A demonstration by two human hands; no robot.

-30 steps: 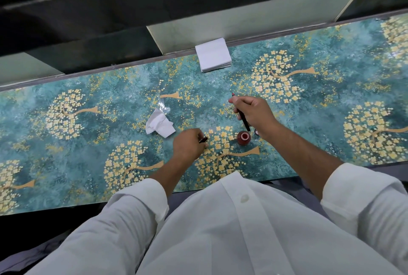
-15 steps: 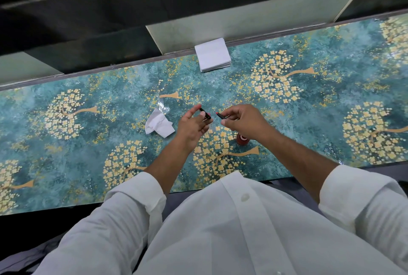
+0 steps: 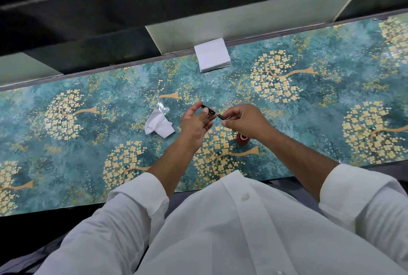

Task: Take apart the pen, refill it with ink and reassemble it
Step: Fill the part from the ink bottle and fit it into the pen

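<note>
Now two hands hold pen parts above a patterned table.
Largest is the table, teal with gold trees; a white paper stack sits at its far edge, a crumpled tissue left of the hands. The left hand pinches a short black pen piece; the right hand grips a thin red-tipped pen part, tips nearly meeting. A small red ink bottle stands below the right wrist, its contents unclear.
</note>
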